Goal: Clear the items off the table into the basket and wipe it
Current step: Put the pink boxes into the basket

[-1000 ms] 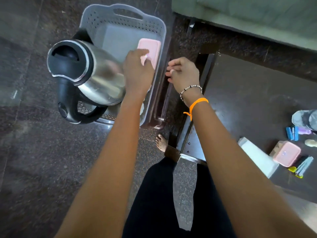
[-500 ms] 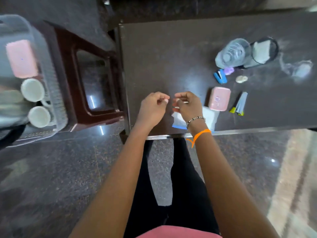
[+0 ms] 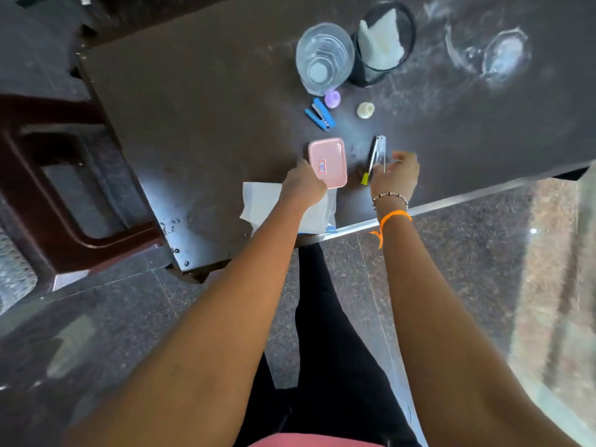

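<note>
The pink box (image 3: 328, 162) lies flat near the front edge of the dark table (image 3: 200, 101), its long axis pointing away from the person. The left hand (image 3: 303, 185) grips its near left corner, above a white paper (image 3: 261, 201). Just to the right, the right hand (image 3: 395, 177) seems to pinch a thin metal tool (image 3: 378, 153), which also points away

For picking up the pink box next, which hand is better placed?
Left. The left hand is already at the near-left corner of the pink box, fingers touching its edge. The right hand is busy at the silver clip beside it.
</note>
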Demonstrator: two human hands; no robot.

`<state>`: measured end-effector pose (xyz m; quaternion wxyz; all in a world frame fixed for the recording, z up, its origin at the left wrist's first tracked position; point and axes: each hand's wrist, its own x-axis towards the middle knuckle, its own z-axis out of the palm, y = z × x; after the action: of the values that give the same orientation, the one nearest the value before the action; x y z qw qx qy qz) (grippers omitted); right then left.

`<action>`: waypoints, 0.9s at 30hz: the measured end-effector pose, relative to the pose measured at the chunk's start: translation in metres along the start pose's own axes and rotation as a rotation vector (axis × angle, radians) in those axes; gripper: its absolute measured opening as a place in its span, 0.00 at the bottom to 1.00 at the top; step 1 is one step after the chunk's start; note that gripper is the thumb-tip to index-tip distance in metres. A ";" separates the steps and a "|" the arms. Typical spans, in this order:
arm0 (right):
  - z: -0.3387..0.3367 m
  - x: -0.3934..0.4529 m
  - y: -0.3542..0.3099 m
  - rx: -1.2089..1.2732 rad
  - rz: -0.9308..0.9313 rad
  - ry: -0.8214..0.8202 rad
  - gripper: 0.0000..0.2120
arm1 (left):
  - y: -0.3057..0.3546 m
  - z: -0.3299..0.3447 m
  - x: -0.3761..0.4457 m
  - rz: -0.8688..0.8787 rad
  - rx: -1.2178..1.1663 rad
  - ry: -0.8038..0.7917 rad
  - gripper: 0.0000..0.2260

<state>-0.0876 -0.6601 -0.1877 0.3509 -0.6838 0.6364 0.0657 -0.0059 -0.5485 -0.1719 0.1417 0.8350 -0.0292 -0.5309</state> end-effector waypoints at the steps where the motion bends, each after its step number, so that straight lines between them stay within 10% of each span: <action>1: 0.000 0.007 0.005 -0.042 0.000 -0.016 0.17 | 0.004 0.007 0.004 -0.023 -0.008 0.004 0.17; 13: 0.008 0.030 0.010 -0.247 -0.076 -0.178 0.19 | -0.003 0.017 0.020 -0.022 -0.149 0.087 0.12; 27: 0.034 -0.128 -0.064 0.081 -0.148 -0.423 0.05 | -0.145 -0.059 -0.075 -0.004 -0.899 0.408 0.10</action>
<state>-0.0398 -0.5396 -0.1189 0.5077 -0.6850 0.4987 0.1561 -0.0007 -0.3824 -0.1211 0.4898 0.7782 0.2326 -0.3168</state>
